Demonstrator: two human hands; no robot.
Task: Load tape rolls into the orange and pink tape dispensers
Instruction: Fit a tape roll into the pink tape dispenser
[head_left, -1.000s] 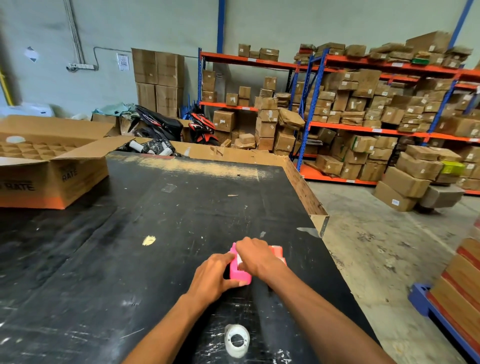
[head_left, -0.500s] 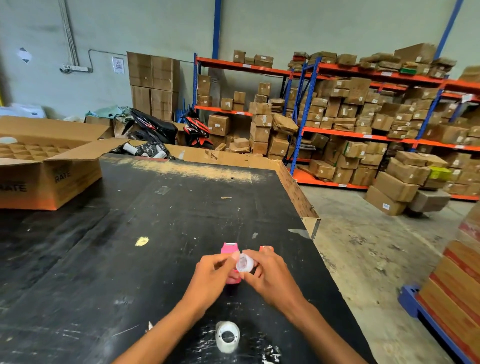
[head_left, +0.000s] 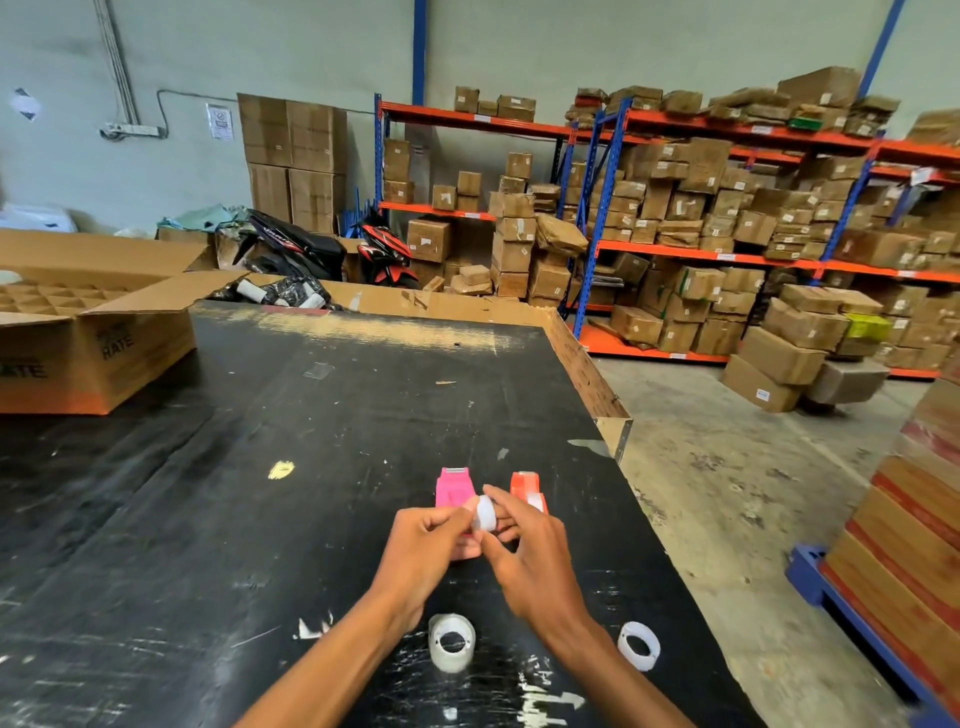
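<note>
A pink tape dispenser (head_left: 454, 488) and an orange tape dispenser (head_left: 525, 487) stand side by side on the black table (head_left: 260, 519), just beyond my hands. My left hand (head_left: 428, 543) and my right hand (head_left: 527, 551) meet in front of them and together pinch a small white tape spool (head_left: 485, 513) between their fingertips. A clear tape roll (head_left: 451, 642) lies flat near my left forearm. A second clear tape roll (head_left: 638, 645) lies to the right of my right forearm, near the table's edge.
An open cardboard box (head_left: 98, 338) with dividers sits at the table's far left. A cardboard strip (head_left: 582, 364) lines the table's far and right edges. Shelving racks (head_left: 727, 249) full of boxes stand behind, and stacked cartons on a blue pallet (head_left: 841, 613) stand at right.
My hands lifted off the pink dispenser with the white spool and now hold it between them. The view tilted down, bringing the second roll and both dispensers into sight.
</note>
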